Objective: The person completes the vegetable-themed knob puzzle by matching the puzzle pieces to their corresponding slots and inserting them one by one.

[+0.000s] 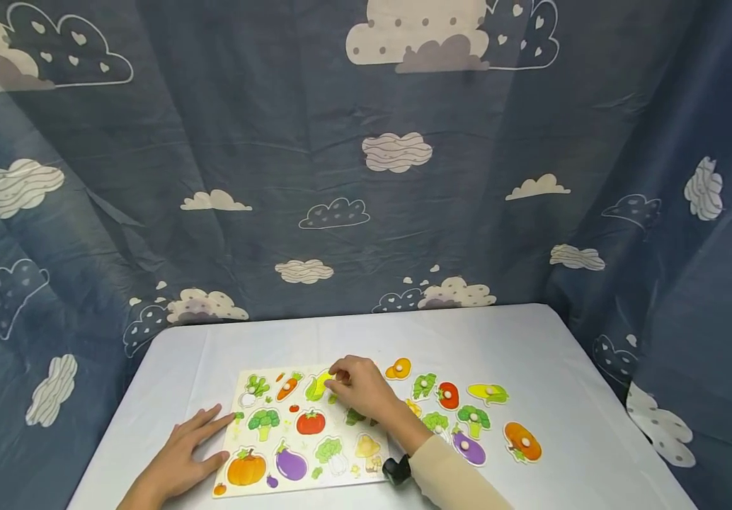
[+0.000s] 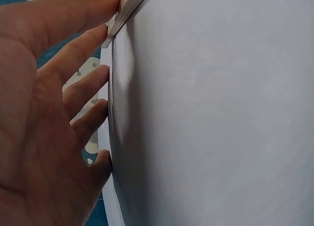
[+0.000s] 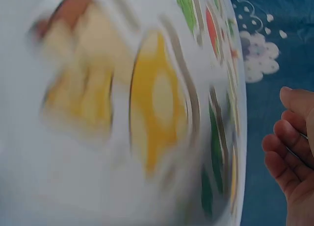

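Note:
A pale puzzle board [image 1: 305, 485] printed with vegetables lies at the table's left-centre. My left hand [image 1: 178, 453] is beside its left edge with fingers spread. In the left wrist view the thumb and index fingertip of the left hand [image 2: 44, 103] are right at the board's edge [image 2: 128, 10]. Over the board's upper right reaches my right hand [image 1: 359, 386], its fingertips by the corn picture [image 1: 318, 387]. In the right wrist view the fingers of the right hand [image 3: 294, 142] are loosely bent, with no piece showing between them. A blurred yellow potato shape [image 3: 159, 101] shows on the board there.
Right of the board lie several knobbed vegetable pieces, among them a potato [image 1: 398, 368], tomato [image 1: 447, 396], corn [image 1: 488, 394], broccoli [image 1: 473, 421], eggplant [image 1: 469, 449] and pumpkin [image 1: 522, 443]. The white table [image 1: 585, 453] ends before a dark blue cloud-patterned curtain [image 1: 264, 170].

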Motion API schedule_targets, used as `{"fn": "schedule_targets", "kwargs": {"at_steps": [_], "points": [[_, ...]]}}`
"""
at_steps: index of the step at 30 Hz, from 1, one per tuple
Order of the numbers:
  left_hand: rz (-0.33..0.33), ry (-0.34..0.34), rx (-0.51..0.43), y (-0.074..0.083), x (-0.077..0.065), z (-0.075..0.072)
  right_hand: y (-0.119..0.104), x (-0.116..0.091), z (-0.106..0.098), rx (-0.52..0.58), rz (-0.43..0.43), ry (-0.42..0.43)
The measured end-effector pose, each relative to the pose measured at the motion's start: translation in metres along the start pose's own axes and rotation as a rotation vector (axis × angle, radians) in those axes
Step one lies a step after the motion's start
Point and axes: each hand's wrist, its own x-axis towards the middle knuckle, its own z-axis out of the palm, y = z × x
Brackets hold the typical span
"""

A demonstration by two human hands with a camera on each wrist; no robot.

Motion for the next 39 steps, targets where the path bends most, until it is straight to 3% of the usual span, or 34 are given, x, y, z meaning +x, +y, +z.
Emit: {"fn": "schedule_targets", "kwargs": {"at_steps": [14, 23, 31, 39], "points": [[-0.010, -0.045, 0.004, 0.003, -0.003, 0.000, 0.037, -0.024, -0.063, -0.052, 0.099, 0.082], [-0.005, -0.027, -0.012, 0.001, -0.002, 0.000, 0.062, -0.056, -0.100, -0.122, 0.143, 0.136], [-0.015, -0.050, -0.021, 0.002, 0.000, -0.002, 0.092, -0.086, -0.129, -0.220, 0.168, 0.173], [-0.022, -0.051, -0.005, 0.001, -0.001, -0.001, 0.128, -0.111, -0.150, -0.240, 0.306, 0.149]]}}
